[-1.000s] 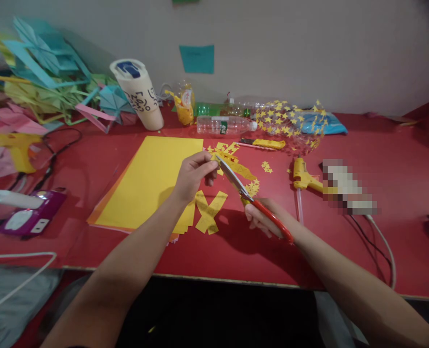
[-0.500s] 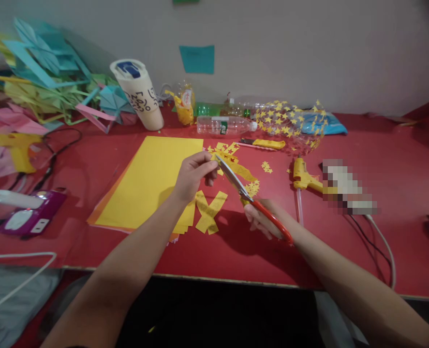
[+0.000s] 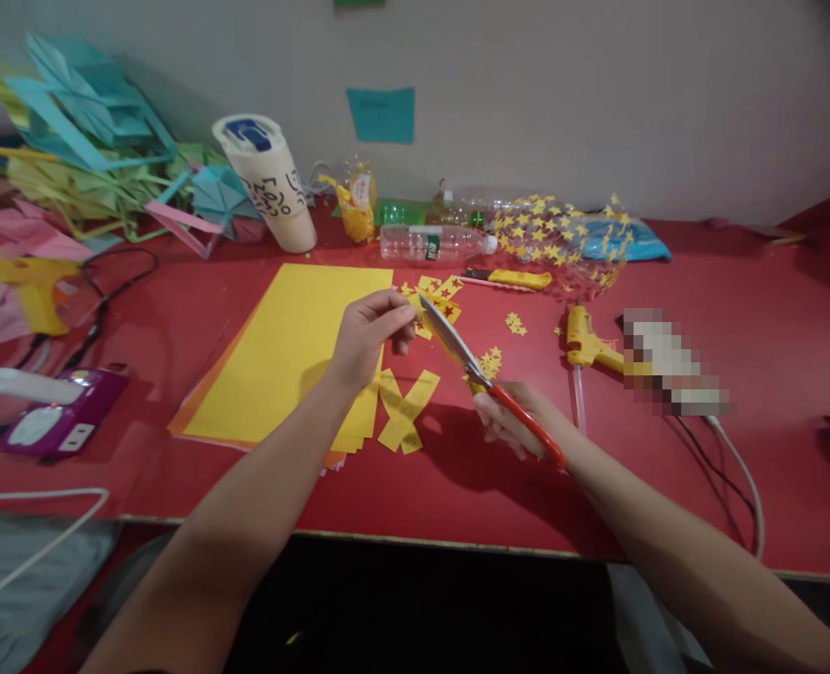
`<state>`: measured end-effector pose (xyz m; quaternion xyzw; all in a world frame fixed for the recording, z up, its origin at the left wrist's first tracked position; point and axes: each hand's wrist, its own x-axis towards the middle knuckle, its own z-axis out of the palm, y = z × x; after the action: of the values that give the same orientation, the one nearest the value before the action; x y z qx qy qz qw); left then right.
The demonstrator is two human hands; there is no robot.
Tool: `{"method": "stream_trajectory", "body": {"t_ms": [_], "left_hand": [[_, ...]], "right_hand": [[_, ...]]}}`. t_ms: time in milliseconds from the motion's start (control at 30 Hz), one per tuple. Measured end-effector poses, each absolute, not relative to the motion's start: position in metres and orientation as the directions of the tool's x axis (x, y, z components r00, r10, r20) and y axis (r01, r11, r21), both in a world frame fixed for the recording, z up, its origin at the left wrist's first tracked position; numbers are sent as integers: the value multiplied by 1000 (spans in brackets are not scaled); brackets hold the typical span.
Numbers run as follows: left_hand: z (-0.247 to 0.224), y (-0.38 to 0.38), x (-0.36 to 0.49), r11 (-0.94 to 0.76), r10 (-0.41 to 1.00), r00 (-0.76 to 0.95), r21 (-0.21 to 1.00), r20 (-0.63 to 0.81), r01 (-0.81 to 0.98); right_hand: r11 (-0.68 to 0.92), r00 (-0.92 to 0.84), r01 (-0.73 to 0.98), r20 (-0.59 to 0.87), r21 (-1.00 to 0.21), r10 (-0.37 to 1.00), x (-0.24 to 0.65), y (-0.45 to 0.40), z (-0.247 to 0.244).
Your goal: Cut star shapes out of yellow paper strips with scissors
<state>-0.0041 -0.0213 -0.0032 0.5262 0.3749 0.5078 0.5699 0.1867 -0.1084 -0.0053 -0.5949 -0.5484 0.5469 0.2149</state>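
While the right hand (image 3: 504,425) has its fingers curled round the red-handled scissors (image 3: 458,344), the left hand's (image 3: 371,334) thumb and fingertips are pinched together on a bit of yellow paper (image 3: 416,302), right by the blade tips. Scissors are above the table (image 3: 365,496), pretty near those crossed yellow strips (image 3: 403,412) and little stars (image 3: 491,361).

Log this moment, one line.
left hand: pinching yellow paper piece | right hand: holding red-handled metal scissors | nearby: crossed yellow paper strips

Red-handled scissors (image 3: 483,375) slant up and leftward — silvery blade tips beside a yellow paper piece (image 3: 415,300).
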Motion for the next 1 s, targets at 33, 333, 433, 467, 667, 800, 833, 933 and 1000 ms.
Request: {"method": "stream_trajectory", "body": {"t_ms": [33, 333, 433, 467, 667, 800, 833, 933, 1000], "left_hand": [[-3, -21, -4, -73, 976, 191, 979, 109, -188], [-1, -24, -3, 22, 949, 312, 982, 39, -189], [-1, -24, -2, 21, 946, 322, 980, 44, -197], [-1, -24, -2, 9, 951, 303, 978, 56, -208], [-1, -21, -4, -37, 969, 228, 970, 94, -241], [-2, -20, -3, -48, 975, 203, 975, 93, -219], [-2, -21, -3, -50, 976, 197, 976, 93, -214], [-1, -21, -3, -46, 976, 199, 976, 89, -211], [0, -22, -3, -44, 975, 205, 976, 89, -215]], "right_hand": [[-309, -193, 417, -416, -855, 889, 187, -108, -6], [-330, -184, 399, -427, -856, 885, 184, -108, -3], [-344, -173, 406, -441, -847, 881, 183, -109, -1], [-342, -176, 410, -441, -846, 880, 183, -109, -1], [-310, -219, 418, -425, -854, 878, 186, -108, -2], [-264, -266, 418, -395, -869, 879, 190, -108, -5], [-249, -280, 418, -385, -873, 880, 191, -108, -6], [-213, -313, 413, -358, -885, 879, 193, -108, -8], [-205, -323, 407, -351, -890, 879, 194, -108, -9]]}}
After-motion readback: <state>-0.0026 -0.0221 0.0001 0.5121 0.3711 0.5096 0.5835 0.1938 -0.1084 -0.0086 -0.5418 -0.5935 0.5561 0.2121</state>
